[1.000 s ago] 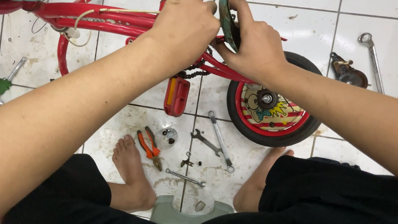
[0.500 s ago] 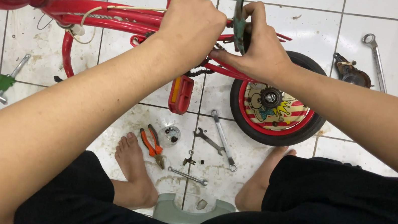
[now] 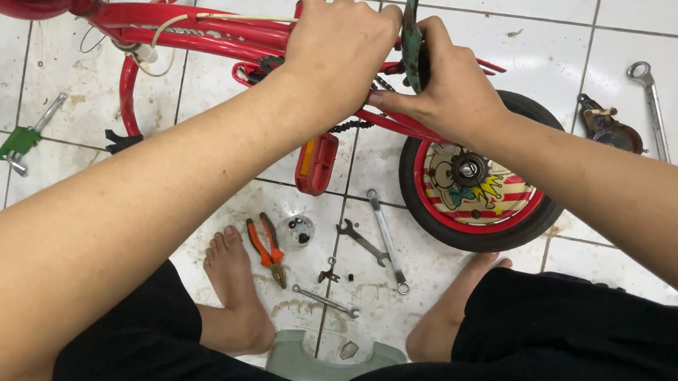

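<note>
A small red bicycle frame (image 3: pixel 204 27) lies across the white tiled floor, its rear wheel (image 3: pixel 478 182) with a black tyre and a striped picture disc at the right. My left hand (image 3: pixel 335 44) rests on the frame near the chain, forefinger raised. My right hand (image 3: pixel 447 83) grips a dark green flat part (image 3: pixel 410 35) that stands upright over the frame. A red pedal (image 3: pixel 317 162) hangs below my hands. Both hands touch at the frame.
On the floor between my bare feet (image 3: pixel 236 290) lie orange pliers (image 3: pixel 265 246), several spanners (image 3: pixel 385 239), small bolts and a little round cup (image 3: pixel 297 230). A long spanner (image 3: pixel 651 104) and a dark part (image 3: pixel 606 124) lie at right. A green tool (image 3: pixel 22 139) lies at left.
The view has shifted slightly so that bicycle and hands sit lower in the frame. The green part in my right hand stands a little more upright; my hands stay on the frame.
</note>
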